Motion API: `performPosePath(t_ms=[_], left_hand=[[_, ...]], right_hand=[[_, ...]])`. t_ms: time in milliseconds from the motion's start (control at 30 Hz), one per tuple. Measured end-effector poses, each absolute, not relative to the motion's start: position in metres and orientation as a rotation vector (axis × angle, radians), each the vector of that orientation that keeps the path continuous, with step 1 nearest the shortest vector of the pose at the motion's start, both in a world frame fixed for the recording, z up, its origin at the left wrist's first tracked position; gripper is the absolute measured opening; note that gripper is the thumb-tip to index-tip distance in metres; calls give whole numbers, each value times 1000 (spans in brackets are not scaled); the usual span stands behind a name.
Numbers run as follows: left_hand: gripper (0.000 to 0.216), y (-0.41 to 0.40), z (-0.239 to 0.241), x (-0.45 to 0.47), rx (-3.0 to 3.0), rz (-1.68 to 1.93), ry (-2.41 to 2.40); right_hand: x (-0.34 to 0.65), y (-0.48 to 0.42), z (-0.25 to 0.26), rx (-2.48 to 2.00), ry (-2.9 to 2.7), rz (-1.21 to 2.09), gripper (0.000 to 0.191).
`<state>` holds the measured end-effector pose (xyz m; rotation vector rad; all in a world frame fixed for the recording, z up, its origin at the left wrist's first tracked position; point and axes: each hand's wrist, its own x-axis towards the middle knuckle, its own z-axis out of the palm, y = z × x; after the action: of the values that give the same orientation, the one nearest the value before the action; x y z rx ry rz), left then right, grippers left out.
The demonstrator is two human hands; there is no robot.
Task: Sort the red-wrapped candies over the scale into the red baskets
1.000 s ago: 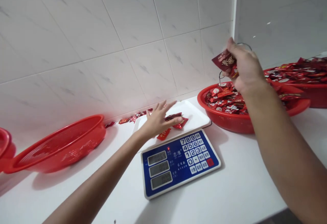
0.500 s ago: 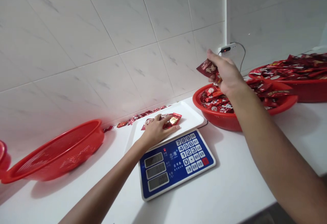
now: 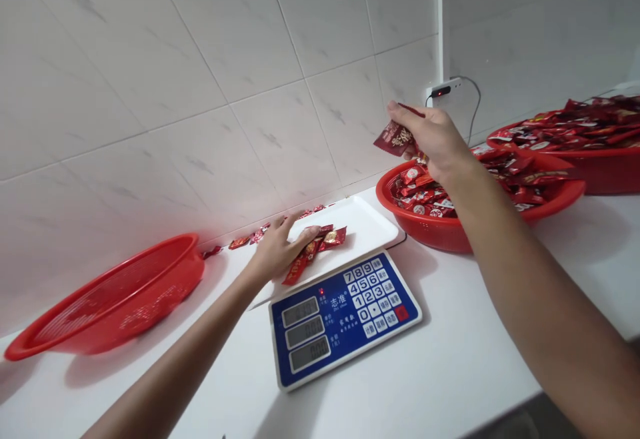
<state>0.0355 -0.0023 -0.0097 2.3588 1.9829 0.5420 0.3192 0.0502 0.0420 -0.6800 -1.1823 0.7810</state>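
**Slippage on both sides**

Several red packets [image 3: 320, 242] lie bunched at the near-left edge of the white tray [image 3: 373, 225] on the scale [image 3: 345, 312]. The left hand [image 3: 273, 255] is closed around some of them, its fingers curled over the bunch. One packet pokes out below the hand, past the tray's rim. A loose hold could drop it on the counter, and a dragging sweep could push the light tray askew.

The right hand [image 3: 435, 139] pinches a dark red packet [image 3: 396, 139] between thumb and fingers above the full basket [image 3: 450, 235]. If that pinch goes slack, the packet would likely fall back among the rest.

Stray packets [image 3: 250, 237] lie along the wall behind the left hand. The empty basket [image 3: 115, 292] sits well apart at left.
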Motion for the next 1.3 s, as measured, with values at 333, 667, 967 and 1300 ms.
performPosePath(t_ms=[333, 667, 967, 1300], left_hand=[[69, -8, -23, 64, 2323, 366, 2023], [58, -8, -24, 64, 2371, 503, 2013], [54, -6, -21, 59, 2355, 595, 1943], [55, 1, 13, 31, 2022, 854, 1871]], right_hand=[[327, 63, 38, -711, -1177, 796, 32], [315, 56, 39, -711, -1210, 797, 30], [308, 51, 37, -662, -1245, 824, 32], [301, 54, 33, -668, -1354, 792, 34]])
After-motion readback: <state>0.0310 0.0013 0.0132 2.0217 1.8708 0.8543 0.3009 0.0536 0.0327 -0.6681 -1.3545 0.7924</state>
